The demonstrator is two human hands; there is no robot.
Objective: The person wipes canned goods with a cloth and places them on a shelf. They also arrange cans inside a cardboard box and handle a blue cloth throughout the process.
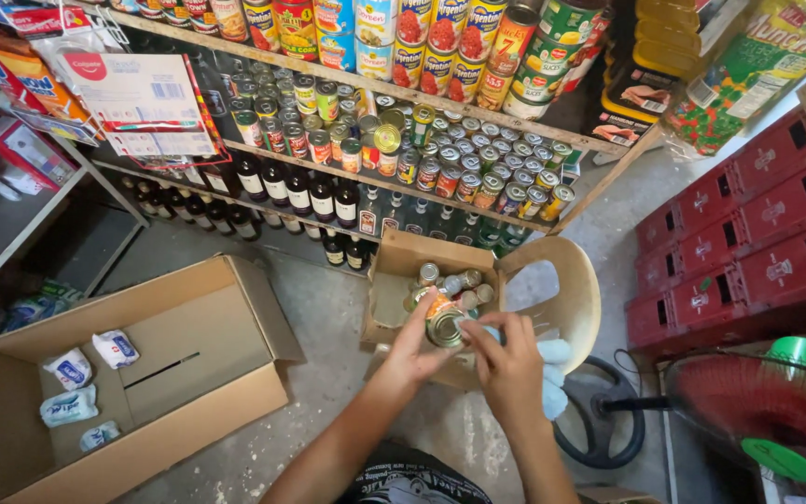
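Note:
My left hand [409, 350] and my right hand [506, 359] meet around a small tin can [444, 324] with an orange label, held just above a small open cardboard box [386, 301]. The left fingers cup the can's left side and the right fingers touch its lid and right side. A light blue cloth [553, 375] hangs under my right hand. Several more tins [454, 283] lie inside the box, which rests on a beige plastic chair [580, 299].
Wooden shelves [440, 201] ahead carry rows of tins and dark bottles [300, 194]. A large open cardboard box [188, 359] with a few small white packets stands on the concrete floor at left. Red crates [748, 238] are stacked at right, a red-and-green fan [757, 415] below them.

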